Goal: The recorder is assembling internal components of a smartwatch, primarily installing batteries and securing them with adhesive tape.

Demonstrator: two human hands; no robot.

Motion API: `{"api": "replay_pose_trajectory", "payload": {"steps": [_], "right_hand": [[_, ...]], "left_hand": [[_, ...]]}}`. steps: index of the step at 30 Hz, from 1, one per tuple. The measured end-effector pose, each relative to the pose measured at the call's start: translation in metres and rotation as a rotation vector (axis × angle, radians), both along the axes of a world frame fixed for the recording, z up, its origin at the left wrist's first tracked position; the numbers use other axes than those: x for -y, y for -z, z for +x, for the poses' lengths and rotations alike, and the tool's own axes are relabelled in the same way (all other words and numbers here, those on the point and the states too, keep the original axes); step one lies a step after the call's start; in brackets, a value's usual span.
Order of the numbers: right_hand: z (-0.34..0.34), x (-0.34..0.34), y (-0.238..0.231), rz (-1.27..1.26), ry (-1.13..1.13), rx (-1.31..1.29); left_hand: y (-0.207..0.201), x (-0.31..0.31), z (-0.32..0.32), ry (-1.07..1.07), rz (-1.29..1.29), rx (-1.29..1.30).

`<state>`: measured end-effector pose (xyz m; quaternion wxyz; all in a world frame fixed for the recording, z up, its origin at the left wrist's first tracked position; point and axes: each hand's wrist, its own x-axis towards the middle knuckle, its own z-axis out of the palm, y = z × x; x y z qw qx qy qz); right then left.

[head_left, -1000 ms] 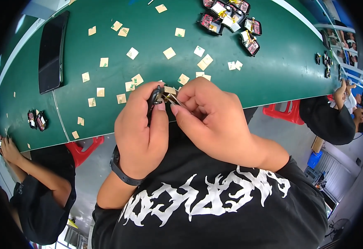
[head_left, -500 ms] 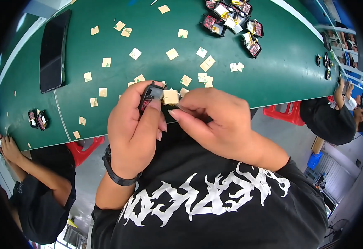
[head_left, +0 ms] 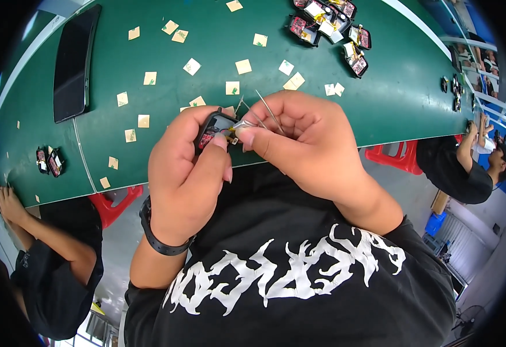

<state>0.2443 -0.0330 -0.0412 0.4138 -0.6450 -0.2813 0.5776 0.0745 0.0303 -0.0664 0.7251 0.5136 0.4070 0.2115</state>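
Observation:
My left hand [head_left: 186, 168] is closed around a small black case [head_left: 213, 122], whose open side shows a reddish-pink circuit board, with my thumb across its near part. Just right of it, the thumb and forefinger of my right hand [head_left: 302, 139] pinch a small silver battery pouch [head_left: 244, 125]. A yellow strip runs from the pouch to the case. My right hand also keeps hold of metal tweezers [head_left: 269, 109], their two thin prongs pointing away and spread apart. Tan adhesive squares [head_left: 232, 88] lie on the green table beyond both hands.
Several opened black cases [head_left: 328, 29] cluster at the far right. A dark tablet-like panel [head_left: 75, 63] lies far left, with two more cases [head_left: 49, 161] nearer. Other people sit at both sides by red stools [head_left: 117, 205]. The table's near edge [head_left: 374, 144] runs by my hands.
The tan square seen on the battery pouch no longer shows there, and the pouch has turned. The tweezers now point away. A tan square lies beyond my hands where none showed.

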Motion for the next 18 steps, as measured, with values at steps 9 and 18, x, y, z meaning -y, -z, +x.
{"api": "replay_pose_trajectory", "payload": {"steps": [9, 18], "right_hand": [[-0.003, 0.002, 0.009, 0.167, -0.080, 0.127], [-0.007, -0.003, 0.014, 0.231, -0.025, 0.113]], "left_hand": [[0.007, 0.003, 0.002, -0.005, 0.097, 0.038], [0.007, -0.005, -0.008, 0.106, 0.082, 0.072]]}}
